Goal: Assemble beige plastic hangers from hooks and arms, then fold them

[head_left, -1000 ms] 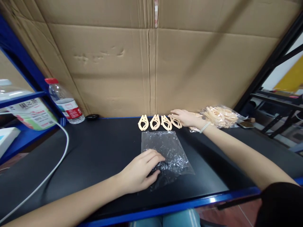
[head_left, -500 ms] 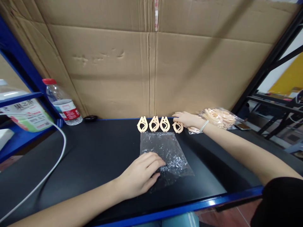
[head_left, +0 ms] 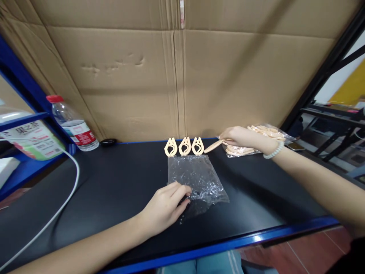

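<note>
Three peach plastic folding hangers, folded into teardrop loops, lie in a row at the back of the black table; the middle folding hanger (head_left: 185, 147) sits between the other two. My right hand (head_left: 235, 135) is closed on another folding hanger (head_left: 213, 146), tilted edge-on just right of the row. Below the row a clear plastic bag (head_left: 196, 171) lies flat. My left hand (head_left: 168, 203) pinches its lower left edge between thumb and fingers. Beside and partly behind my right hand are clear packs of similar peach hangers (head_left: 239, 150).
A red-capped water bottle (head_left: 75, 129) and a black object (head_left: 108, 142) stand at the back left. A white cable (head_left: 74, 182) curves over the left side of the table. Cardboard (head_left: 128, 76) walls off the back. A phone-like object (head_left: 295, 146) lies at far right.
My right hand has lifted the fourth hanger at the row's right end and turned it from flat to edge-on, moving slightly right. My left hand stays at the bag.
</note>
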`<state>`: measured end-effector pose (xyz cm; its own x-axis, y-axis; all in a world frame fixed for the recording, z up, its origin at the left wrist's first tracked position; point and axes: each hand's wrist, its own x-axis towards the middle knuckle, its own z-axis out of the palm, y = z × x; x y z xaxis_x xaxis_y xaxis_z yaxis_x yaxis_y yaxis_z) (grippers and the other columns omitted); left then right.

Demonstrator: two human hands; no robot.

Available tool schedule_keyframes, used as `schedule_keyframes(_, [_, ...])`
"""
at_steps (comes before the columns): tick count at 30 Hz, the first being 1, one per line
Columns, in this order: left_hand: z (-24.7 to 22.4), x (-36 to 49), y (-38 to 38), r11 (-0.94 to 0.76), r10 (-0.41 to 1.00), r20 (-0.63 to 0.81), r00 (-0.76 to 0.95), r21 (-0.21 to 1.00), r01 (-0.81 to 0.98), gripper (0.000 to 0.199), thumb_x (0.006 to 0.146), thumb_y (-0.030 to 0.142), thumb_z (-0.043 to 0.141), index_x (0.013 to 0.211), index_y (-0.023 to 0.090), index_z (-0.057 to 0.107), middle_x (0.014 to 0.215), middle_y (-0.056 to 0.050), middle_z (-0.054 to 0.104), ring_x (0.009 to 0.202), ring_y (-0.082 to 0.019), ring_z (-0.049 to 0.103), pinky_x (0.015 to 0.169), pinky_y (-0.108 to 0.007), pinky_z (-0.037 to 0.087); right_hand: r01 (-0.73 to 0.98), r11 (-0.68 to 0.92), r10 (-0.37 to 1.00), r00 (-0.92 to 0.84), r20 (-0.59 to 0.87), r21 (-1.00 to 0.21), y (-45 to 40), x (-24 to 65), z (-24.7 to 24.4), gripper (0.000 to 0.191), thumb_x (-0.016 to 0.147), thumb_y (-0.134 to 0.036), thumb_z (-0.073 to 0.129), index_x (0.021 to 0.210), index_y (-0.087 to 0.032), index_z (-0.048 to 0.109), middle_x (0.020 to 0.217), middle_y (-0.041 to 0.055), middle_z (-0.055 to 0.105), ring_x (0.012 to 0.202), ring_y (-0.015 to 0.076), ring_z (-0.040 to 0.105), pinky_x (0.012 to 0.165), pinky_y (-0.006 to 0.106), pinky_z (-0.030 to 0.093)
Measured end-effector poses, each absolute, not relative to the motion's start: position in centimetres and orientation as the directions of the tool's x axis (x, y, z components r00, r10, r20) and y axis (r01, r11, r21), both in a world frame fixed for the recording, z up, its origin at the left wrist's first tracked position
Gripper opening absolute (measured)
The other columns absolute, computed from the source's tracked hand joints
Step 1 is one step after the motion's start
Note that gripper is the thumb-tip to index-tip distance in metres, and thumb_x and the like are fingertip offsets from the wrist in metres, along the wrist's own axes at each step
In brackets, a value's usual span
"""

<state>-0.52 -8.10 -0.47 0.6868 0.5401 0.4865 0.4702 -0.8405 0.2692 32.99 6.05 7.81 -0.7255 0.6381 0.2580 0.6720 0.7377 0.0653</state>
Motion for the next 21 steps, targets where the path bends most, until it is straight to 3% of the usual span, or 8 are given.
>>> schedule_keyframes(5, [-0.5,-0.6,-8.1,-0.862,0.497,0.522,0.693,0.210,0.461,0.012,0.095,0.014,0.045,0.102,0.019,0.052,0.085,-0.003,0.065,0.074,-0.015,0.063,0.067,-0.025,0.052,0.711,0.702,0.689,-0.666,0.285,-0.037,3.1,34.0,7.3,0.024,0.093,-0.024,0.045,0.097,-0.022,0.069,0.091,0.0052,0.072,0.082,0.0208,0.066,0.076,0.033,0.050])
schedule_keyframes(13, [-0.5,-0.7,-8.0,-0.886,0.451,0.541,0.710,0.176,0.428,0.018,0.095,0.010,0.042,0.105,0.018,0.054,0.089,-0.004,0.069,0.080,-0.015,0.067,0.070,-0.026,0.056,0.735,0.664,0.731,-0.602,0.322,-0.135,1.0,34.2,2.0,0.024,0.091,-0.019,0.046,0.108,-0.018,0.062,0.107,0.0119,0.066,0.099,0.0265,0.062,0.088,0.043,0.050])
schedule_keyframes(21, [0.0,-0.8,-8.1,-0.907,0.392,0.562,0.728,0.106,0.407,0.027,0.090,0.004,0.040,0.105,0.018,0.057,0.105,-0.007,0.071,0.095,-0.017,0.069,0.079,-0.028,0.059,0.741,0.670,0.720,-0.632,0.287,-0.048,1.5,34.2,1.7,0.022,0.089,-0.028,0.054,0.107,-0.016,0.058,0.110,0.0143,0.062,0.105,0.0295,0.058,0.092,0.046,0.047])
